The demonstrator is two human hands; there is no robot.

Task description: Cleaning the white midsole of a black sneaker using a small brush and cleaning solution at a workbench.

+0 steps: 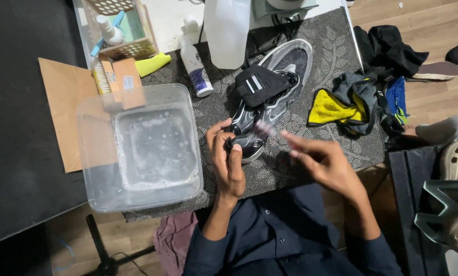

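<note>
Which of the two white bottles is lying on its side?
The white bottle with the dark label, lying on the patterned mat beside the clear tub. The other, a small spray bottle, stands upright in the basket.

A clear plastic tub (137, 148) of soapy water sits on the patterned mat (336, 46) covering the worktop. Behind it lie a wooden brush (117, 76) and a white squeeze bottle (195, 64), with a wicker basket (121, 30) near the corner. A yellow cloth (328, 108) lies crumpled beside grey rags (361, 94). Brown cardboard (63, 102) pokes out under the tub.
</note>
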